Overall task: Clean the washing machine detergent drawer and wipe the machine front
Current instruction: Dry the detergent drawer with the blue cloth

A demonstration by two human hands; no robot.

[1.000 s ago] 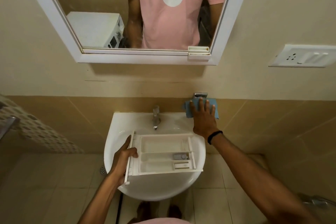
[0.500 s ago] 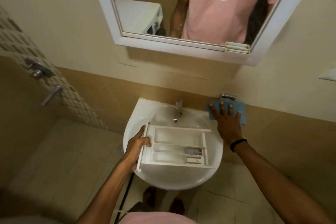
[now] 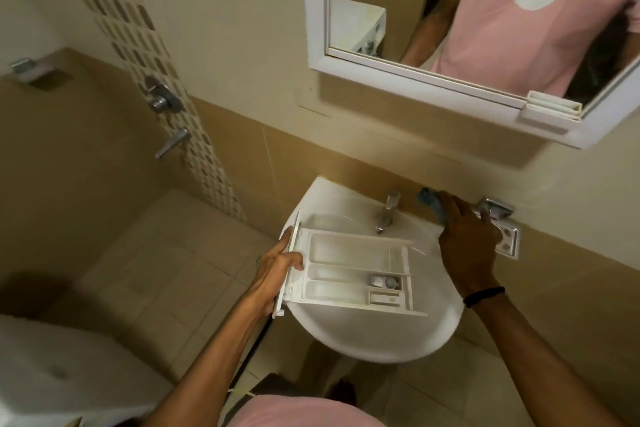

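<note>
Head view. Detergent drawer [image 3: 356,274] level over the white basin [image 3: 381,340], compartments upward, front panel gripped by the left hand [image 3: 277,270], thumb curled over its edge. Right hand [image 3: 467,243] at the wall beside the tap [image 3: 386,215], fingers closed on a bunched blue cloth [image 3: 429,199]

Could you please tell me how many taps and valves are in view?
3: the basin tap at the back of the sink, a valve knob on the patterned tile strip, and a lever tap just below it. Others may lie outside the frame.
</note>
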